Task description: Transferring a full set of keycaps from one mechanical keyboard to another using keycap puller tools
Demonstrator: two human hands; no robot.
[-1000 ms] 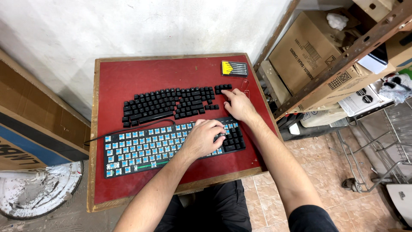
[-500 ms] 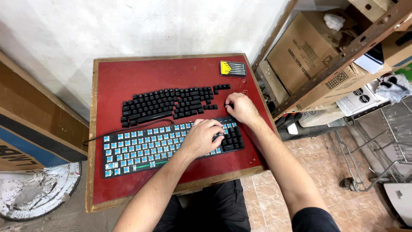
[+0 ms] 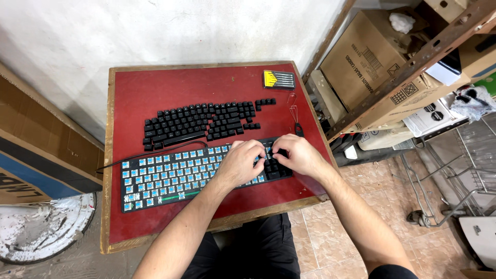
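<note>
A small table with a red top (image 3: 155, 88) and a worn wooden rim stands against a pale, stained wall (image 3: 170, 31), and near its far right corner lies a flat yellow-and-black case of small tools (image 3: 279, 79). To the right a rusty metal shelf frame (image 3: 413, 62) holds brown cardboard boxes (image 3: 361, 51), some white packages (image 3: 431, 119) and a crumpled cloth (image 3: 473, 101), with a wire rack (image 3: 465, 170) on the tiled floor beside it. On the left lean flattened cardboard sheets (image 3: 31, 155), and a paint-spattered round thing (image 3: 36, 227) lies on the floor below them.
</note>
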